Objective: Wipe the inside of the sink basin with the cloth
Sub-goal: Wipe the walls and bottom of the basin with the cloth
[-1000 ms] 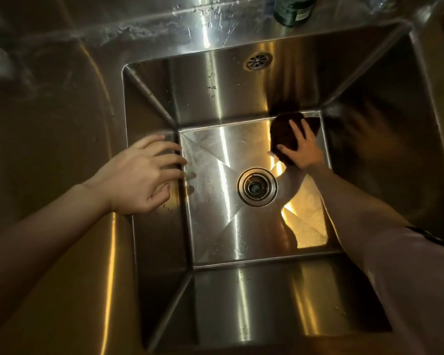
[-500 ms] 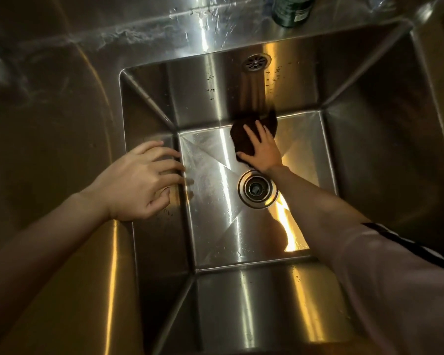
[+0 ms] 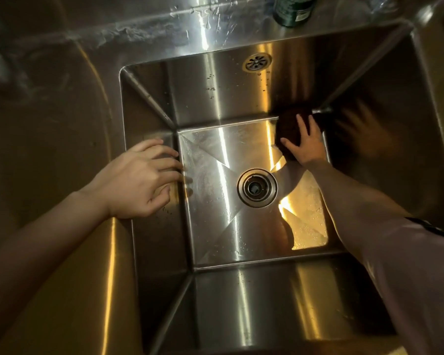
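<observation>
- We see our left hand (image 3: pixel 139 181) and forearm bare, with no sleeve, watch or ring in sight.
- Our right hand (image 3: pixel 306 147) is bare too; above the forearm sits a loose pale pinkish-white fabric sleeve (image 3: pixel 418 272), edged by a dark band.

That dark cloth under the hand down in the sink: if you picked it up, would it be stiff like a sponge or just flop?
Probably floppy: the cloth lies bunched with an uneven outline under the right hand. It likely slides easily, since the sink floor is smooth steel beaded with water. Likely damp, so slightly heavier than it looks.
</observation>
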